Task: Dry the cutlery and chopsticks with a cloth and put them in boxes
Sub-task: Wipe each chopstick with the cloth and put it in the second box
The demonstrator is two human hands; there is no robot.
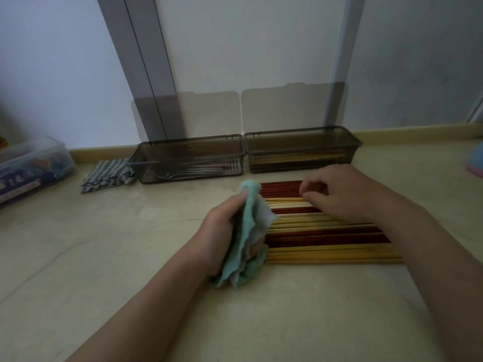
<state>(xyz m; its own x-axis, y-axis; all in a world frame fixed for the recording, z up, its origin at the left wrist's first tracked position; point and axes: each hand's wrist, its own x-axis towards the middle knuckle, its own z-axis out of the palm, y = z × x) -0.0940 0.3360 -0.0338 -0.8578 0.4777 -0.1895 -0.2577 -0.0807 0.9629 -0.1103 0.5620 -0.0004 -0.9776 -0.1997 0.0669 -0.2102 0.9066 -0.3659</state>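
Note:
Several chopsticks (321, 239), dark red and pale wood, lie side by side on the counter. My left hand (222, 231) grips a crumpled green cloth (251, 239) at their left ends. My right hand (345, 194) hovers over the far chopsticks with fingers curled, fingertips touching a pale one; whether it pinches the chopstick is unclear. Behind stand two smoky open boxes: the left box (146, 155) holds metal cutlery, the right box (352, 142) holds some chopsticks.
Both box lids stand up against the wall (261, 48). A folded checked cloth (107, 173) lies left of the boxes. A clear plastic container (34, 168) sits at the far left, and a pink and blue object (477, 160) at the right edge.

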